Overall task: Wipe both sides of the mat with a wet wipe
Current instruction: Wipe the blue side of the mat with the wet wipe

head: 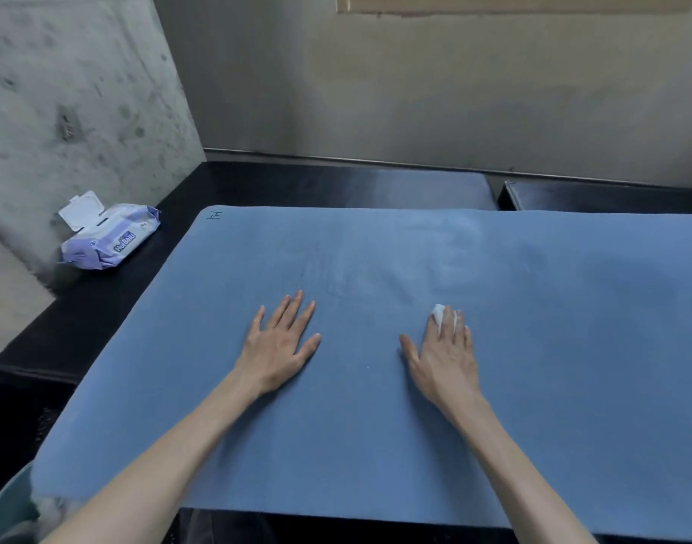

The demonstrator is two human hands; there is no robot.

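1. On the black table (100,308), the blue mat (532,347) lies flat.
2. Left hand (279,345) rests flat, fingers straight, on the mat.
3. Right hand (444,357) presses a wet wipe (438,312) under straight fingers, right of the left hand.
4. Left of the mat: a wipes pack (110,239) (lid flipped up; the label is too blurred to read for certain).

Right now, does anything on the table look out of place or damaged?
Nothing serious. The wipe pack at far left sits with its lid flipped open, so the wipes may dry. The mat lies flat, with a paler streaky patch beyond the right hand.
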